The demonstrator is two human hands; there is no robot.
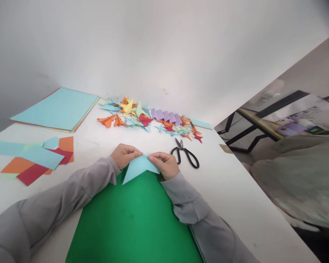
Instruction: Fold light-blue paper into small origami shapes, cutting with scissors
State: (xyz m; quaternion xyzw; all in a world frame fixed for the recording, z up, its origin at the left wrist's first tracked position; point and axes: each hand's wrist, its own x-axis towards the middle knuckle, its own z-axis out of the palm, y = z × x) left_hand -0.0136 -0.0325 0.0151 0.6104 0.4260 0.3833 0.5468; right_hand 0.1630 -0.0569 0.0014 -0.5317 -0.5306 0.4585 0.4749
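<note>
A folded piece of light blue paper [137, 168] is pinched between my two hands, above the far end of a green mat [126, 219]. My left hand [125, 155] grips its upper left edge, thumb and fingers pressed together. At the upper right edge, my right hand [166, 164] pinches the same paper and covers part of it. The paper's lower edge is notched, with a pointed corner at the left. Black-handled scissors [185, 152] lie just right of my right hand, blades pointing away from me.
Loose coloured paper pieces [40, 159] lie at the left, with a stack of large sheets [57, 109] behind them. Folded paper shapes [127, 107] and a pleated purple paper [166, 115] sit along the wall. Beyond the table's right edge is a person's clothing [298, 175].
</note>
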